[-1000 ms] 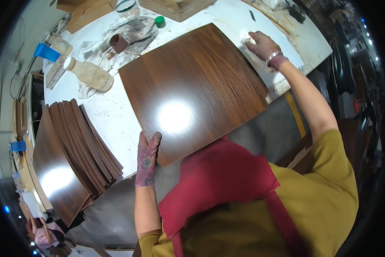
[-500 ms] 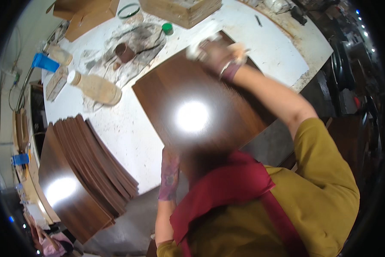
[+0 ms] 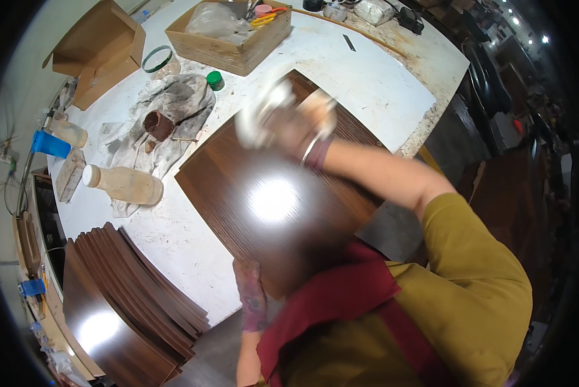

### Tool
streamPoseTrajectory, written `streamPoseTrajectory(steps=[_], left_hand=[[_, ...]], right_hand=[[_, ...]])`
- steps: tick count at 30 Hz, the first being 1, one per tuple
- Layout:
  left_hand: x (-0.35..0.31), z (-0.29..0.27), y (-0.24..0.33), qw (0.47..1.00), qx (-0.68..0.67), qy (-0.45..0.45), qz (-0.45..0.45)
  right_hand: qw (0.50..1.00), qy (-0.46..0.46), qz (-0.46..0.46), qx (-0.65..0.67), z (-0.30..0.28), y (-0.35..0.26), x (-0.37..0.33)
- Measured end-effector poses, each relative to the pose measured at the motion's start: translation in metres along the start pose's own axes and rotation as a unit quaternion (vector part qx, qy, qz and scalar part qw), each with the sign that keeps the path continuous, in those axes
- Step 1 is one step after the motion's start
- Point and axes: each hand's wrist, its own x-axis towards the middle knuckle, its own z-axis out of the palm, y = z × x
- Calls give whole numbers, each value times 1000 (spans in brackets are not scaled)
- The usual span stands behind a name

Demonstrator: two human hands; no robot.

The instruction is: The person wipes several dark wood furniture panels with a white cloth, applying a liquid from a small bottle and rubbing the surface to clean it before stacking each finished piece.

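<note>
A dark brown wood-grain panel (image 3: 218, 174) lies on the white table in front of me, with a bright glare on its surface. My right hand (image 3: 293, 132), in a dark stained glove, presses a white cloth (image 3: 257, 119) onto the panel's far part; both are blurred by motion. An orange-tinted part of the cloth sticks out on the hand's other side. At the near left edge of the panel, my left hand (image 3: 252, 293), in a stained purplish glove, grips the board. Some of its fingers are hidden.
A stack of brown panels (image 3: 125, 290) fans out at the left. Beyond it are a cloudy plastic bottle (image 3: 125, 185), a stained rag (image 3: 186, 97) under a brown cup (image 3: 158, 124), a green-lidded jar (image 3: 215, 80), an open cardboard box (image 3: 102, 58) and a supply box (image 3: 238, 57).
My right hand has swept the cloth from the panel's far corner back toward me and to the left. My left hand stays at the near edge. The whole view has shifted.
</note>
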Motion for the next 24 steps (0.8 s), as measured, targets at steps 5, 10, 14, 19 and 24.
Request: streamPoseTrajectory(steps=[5, 10, 14, 19, 24], left_hand=[[15, -26, -5, 996, 61, -36, 56], [19, -16, -20, 998, -41, -3, -40], [18, -15, -18, 982, -162, 48, -81], [12, -17, -17, 986, -143, 38, -75], [13, -17, -11, 992, -56, 33, -104]], right_hand=[[965, 25, -246, 88, 29, -71, -40], [995, 40, -63, -60, -18, 9, 21], [956, -92, -262, 92, -10, -87, -85], [898, -123, -393, 154, -53, -74, -145], [915, -134, -344, 163, -67, -57, -132]])
